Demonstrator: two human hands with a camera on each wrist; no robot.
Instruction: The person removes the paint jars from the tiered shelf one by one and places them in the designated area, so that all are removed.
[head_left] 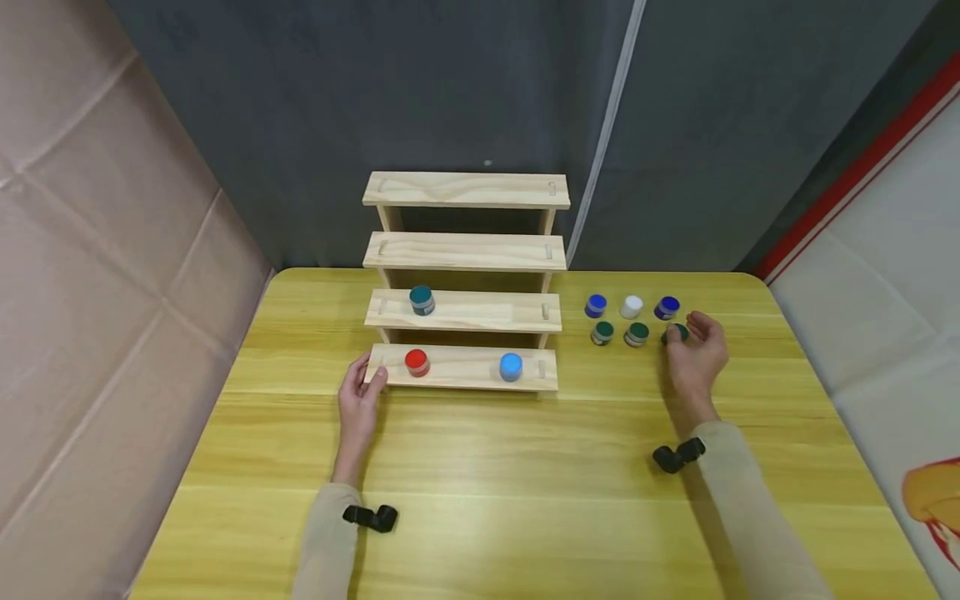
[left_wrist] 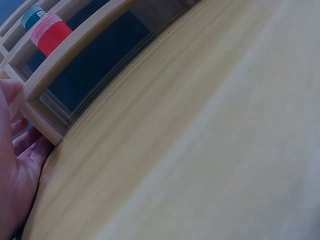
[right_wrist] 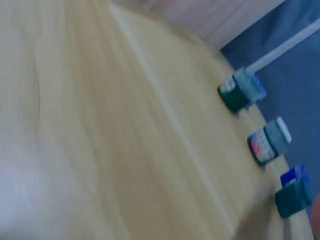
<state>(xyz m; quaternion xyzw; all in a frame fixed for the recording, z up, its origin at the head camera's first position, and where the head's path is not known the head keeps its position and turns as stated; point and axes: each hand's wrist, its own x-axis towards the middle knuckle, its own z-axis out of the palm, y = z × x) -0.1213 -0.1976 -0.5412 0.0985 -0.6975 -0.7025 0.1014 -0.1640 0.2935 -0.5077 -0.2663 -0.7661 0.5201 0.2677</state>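
Note:
A four-tier wooden step rack (head_left: 461,367) stands on the table. My left hand (head_left: 360,400) grips the left end of its lowest tier, thumb on the front; the left wrist view shows fingers (left_wrist: 30,145) beside the end support. On that tier stand a red-lidded jar (head_left: 417,362) and a light-blue-lidded jar (head_left: 511,367). A teal-lidded jar (head_left: 422,300) is one tier up. At the right, my right hand (head_left: 697,358) pinches a dark-green-lidded jar (head_left: 678,333), thumb over its lid. Beside it stand two more green-lidded jars (head_left: 636,334), (head_left: 602,333).
Behind the green-lidded jars stand a blue-lidded jar (head_left: 596,305), a white-lidded jar (head_left: 631,307) and another blue-lidded jar (head_left: 667,307). The yellow wood-grain table (head_left: 480,483) ends at a dark curtain (head_left: 480,100) at the back.

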